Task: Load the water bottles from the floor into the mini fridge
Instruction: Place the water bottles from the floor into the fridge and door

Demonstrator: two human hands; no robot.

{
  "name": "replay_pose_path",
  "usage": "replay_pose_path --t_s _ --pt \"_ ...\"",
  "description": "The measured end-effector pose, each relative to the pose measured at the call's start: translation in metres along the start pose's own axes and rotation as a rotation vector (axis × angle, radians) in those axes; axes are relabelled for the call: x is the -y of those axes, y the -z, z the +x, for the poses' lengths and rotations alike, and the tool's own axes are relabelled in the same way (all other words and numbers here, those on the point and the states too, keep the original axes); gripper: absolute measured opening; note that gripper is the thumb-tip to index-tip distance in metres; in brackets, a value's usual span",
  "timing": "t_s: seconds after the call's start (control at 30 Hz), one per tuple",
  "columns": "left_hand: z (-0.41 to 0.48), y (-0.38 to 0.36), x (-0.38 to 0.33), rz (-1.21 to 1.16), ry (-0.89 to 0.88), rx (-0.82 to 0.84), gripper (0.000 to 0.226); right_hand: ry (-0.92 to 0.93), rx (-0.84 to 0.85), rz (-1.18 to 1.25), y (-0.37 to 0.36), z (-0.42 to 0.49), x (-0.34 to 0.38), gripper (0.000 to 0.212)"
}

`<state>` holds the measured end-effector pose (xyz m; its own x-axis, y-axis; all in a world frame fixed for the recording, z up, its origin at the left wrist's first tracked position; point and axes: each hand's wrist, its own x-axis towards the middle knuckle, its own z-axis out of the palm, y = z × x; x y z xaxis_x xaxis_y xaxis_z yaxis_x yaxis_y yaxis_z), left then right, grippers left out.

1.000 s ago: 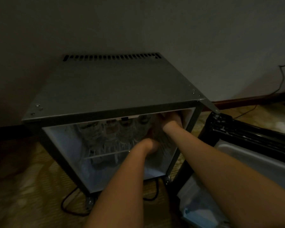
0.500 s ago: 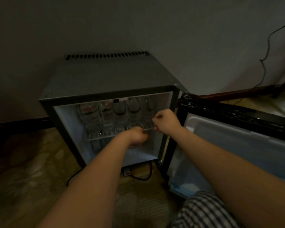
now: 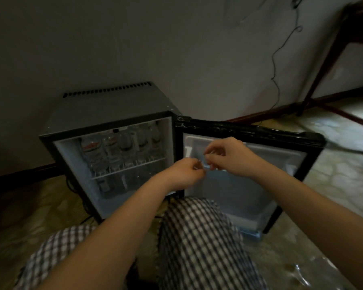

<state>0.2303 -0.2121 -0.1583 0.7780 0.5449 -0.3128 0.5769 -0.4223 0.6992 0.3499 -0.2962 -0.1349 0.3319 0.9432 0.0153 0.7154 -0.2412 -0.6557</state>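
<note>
Water bottles [image 3: 111, 151] in the mini fridge [image 3: 105, 109] are likely thin, slippery plastic; grip mid-body. Your left hand [image 3: 182, 174] and right hand [image 3: 228, 158] meet at frame centre, fingers curled; any hold is unclear.

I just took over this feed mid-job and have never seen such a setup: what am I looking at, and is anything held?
No machine here: these are a person's two bare hands, filmed by one wide-angle camera on their head, looking forward and down. The checked cloth below is their clothing. On the floor stands the mini fridge, its door swung open to the right. A row of water bottles stands on the upper wire shelf. The left hand and right hand meet before the door's inner side, fingers curled. They may pinch something small and pale; it is too blurred to tell.
</note>
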Motion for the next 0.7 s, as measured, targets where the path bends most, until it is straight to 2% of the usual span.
replay_pose_path --t_s 0.13,0.27,0.37,0.53,0.7 --pt "-0.012 -0.036 -0.040 0.098 -0.093 0.031 0.036 -0.083 0.012 -0.072 0.030 -0.046 -0.040 0.020" --pt "-0.016 -0.078 -0.068 0.175 -0.159 0.106 0.034 -0.169 0.050 -0.093 0.057 -0.098 -0.085 0.024" --pt "-0.017 -0.117 -0.083 0.230 -0.206 0.189 0.034 -0.248 0.010 -0.058 0.067 -0.142 -0.128 0.025" --pt "-0.010 -0.189 -0.094 0.240 -0.230 0.306 0.031 -0.458 -0.015 0.036 0.059 -0.213 -0.201 0.022" --pt "-0.002 -0.262 -0.089 0.159 -0.175 0.402 0.027 -0.685 -0.026 0.009 0.031 -0.272 -0.266 0.032"
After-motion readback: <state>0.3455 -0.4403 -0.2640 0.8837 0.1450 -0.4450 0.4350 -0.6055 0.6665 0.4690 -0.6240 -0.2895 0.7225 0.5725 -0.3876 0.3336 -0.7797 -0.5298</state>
